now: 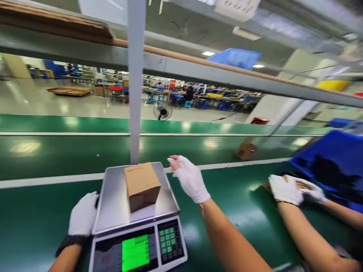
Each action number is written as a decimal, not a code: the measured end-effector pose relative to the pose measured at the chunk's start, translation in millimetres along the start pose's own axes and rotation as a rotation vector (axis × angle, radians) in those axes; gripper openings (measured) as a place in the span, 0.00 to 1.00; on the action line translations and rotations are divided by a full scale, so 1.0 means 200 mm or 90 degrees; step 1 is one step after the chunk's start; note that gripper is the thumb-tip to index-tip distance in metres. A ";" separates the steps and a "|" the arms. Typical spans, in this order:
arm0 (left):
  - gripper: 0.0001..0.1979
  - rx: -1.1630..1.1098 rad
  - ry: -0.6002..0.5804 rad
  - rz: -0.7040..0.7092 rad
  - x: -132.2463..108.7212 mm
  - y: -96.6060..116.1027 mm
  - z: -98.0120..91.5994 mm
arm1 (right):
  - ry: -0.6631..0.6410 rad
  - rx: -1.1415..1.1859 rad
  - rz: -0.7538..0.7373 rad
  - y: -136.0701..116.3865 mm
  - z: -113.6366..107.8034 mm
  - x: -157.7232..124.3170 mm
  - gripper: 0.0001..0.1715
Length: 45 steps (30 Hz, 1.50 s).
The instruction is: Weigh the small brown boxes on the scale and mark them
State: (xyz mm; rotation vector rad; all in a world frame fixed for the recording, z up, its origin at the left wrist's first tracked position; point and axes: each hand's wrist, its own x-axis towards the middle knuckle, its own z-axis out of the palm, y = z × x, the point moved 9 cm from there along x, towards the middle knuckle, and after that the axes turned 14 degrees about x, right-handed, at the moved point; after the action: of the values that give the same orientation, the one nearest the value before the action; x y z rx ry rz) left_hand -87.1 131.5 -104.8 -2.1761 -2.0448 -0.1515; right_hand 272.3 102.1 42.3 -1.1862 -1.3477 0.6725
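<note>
A small brown cardboard box (141,185) sits on the steel pan of a weighing scale (113,200) with a lit green display. My left hand (83,213), in a white glove, rests with curled fingers against the pan's left edge. My right hand (189,177), also gloved, hovers just right of the box with fingers spread, holding nothing. At the far right a co-worker's two gloved hands (295,189) hold a brown item beside a blue bin (337,158).
The scale stands on a green conveyor belt (56,158) with white edge lines. Another cardboard box (246,150) lies further along the belt. A grey upright post (135,83) rises behind the scale under a shelf. A fan and workstations fill the hall beyond.
</note>
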 end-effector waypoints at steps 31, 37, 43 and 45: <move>0.54 -0.653 0.127 -0.019 -0.11 0.34 -0.67 | -0.246 0.118 -0.026 -0.28 0.24 -0.11 0.26; 0.49 -0.760 0.010 0.007 -0.08 0.50 -0.60 | -0.256 0.013 -0.049 -0.37 0.48 -0.04 0.24; 0.50 -0.775 -0.004 -0.010 -0.08 0.48 -0.58 | -0.228 -0.050 -0.063 -0.35 0.53 -0.03 0.24; 0.49 -0.768 -0.007 -0.007 -0.08 0.48 -0.58 | -0.226 -0.056 -0.064 -0.35 0.54 -0.03 0.24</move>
State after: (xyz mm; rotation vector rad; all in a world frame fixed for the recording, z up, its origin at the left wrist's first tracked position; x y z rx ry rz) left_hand 11.8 88.8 2.6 -2.6320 -2.2185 -1.7543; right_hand 151.4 102.0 85.4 -1.0930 -1.7367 0.7830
